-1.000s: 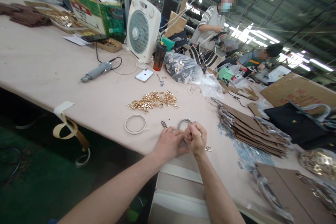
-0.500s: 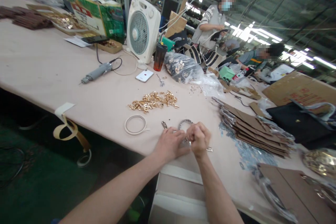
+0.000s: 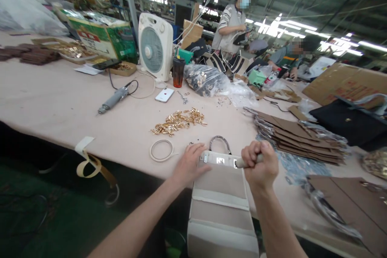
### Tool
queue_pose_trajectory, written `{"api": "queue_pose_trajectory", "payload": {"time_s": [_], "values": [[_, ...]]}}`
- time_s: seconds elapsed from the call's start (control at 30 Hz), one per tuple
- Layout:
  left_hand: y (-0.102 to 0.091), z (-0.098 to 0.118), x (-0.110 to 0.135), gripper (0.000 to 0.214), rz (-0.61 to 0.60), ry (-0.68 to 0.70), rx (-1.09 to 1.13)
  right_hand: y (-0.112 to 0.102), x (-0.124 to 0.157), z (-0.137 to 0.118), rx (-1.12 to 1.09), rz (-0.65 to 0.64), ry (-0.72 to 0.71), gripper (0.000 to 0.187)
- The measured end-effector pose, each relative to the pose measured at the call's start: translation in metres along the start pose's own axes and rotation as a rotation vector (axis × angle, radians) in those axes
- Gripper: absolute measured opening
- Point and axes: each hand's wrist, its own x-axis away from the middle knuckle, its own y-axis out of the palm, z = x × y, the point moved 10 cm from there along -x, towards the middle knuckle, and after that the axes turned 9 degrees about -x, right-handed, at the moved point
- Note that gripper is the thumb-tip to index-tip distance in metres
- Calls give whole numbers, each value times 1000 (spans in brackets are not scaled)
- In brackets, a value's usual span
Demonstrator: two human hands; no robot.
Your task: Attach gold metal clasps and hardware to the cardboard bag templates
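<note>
A beige and white bag panel [image 3: 219, 185] lies over the table edge and hangs toward me. Along its top strip are small metal plates [image 3: 220, 161], and a braided loop handle [image 3: 220, 139] arches behind it. My left hand [image 3: 189, 165] rests at the panel's upper left corner, fingers stretched out, thumb lying on the panel. In my right hand [image 3: 261, 165] is a pale-handled tool [image 3: 248, 162], gripped in a fist. Its near end meets the rightmost metal plate; whether it touches, I cannot tell. The tool's kind is not clear.
Gold metal pieces [image 3: 178, 121] lie in a pile beyond a tape roll [image 3: 161, 150]. Farther back are an electric screwdriver [image 3: 113, 100], a phone [image 3: 164, 95], a tumbler [image 3: 178, 72] and a fan [image 3: 155, 46]. Brown panels [image 3: 302, 141] are stacked at right. Two people work behind.
My right hand has moved right, away from my left, and the pale-handled tool now shows. The panel's top strip, covered by my hands before, is visible. The camera view has shifted.
</note>
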Motion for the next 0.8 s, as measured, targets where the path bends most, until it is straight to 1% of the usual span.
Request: {"api": "queue_pose_trajectory", "payload": {"time_s": [0.1, 0.23, 0.3, 0.37, 0.43, 0.53, 0.7, 0.8], "values": [[-3, -8, -1, 49, -58, 12, 31, 7, 4, 21, -54, 62, 46, 31], [-5, -7, -5, 45, -104, 61, 22, 19, 10, 64, -61, 32, 74, 32], [-5, -4, -6, 42, -126, 88, 15, 17, 13, 82, -60, 26, 90, 34], [-6, -4, -8, 33, -134, 82, 28, 12, 17, 93, -67, 32, 106, 36], [-7, -7, -13, 28, -127, 41, 64, 8, 19, 98, -69, 28, 116, 37], [-5, -11, -20, 23, -135, -10, 117, 6, 21, 98, -67, 6, 115, 37], [-1, -15, -29, 25, -185, -76, 98, 6, 20, 100, -81, -19, 101, 37], [0, -15, -30, 25, -203, -89, 91, 11, 22, 101, -75, -48, 83, 37]]}}
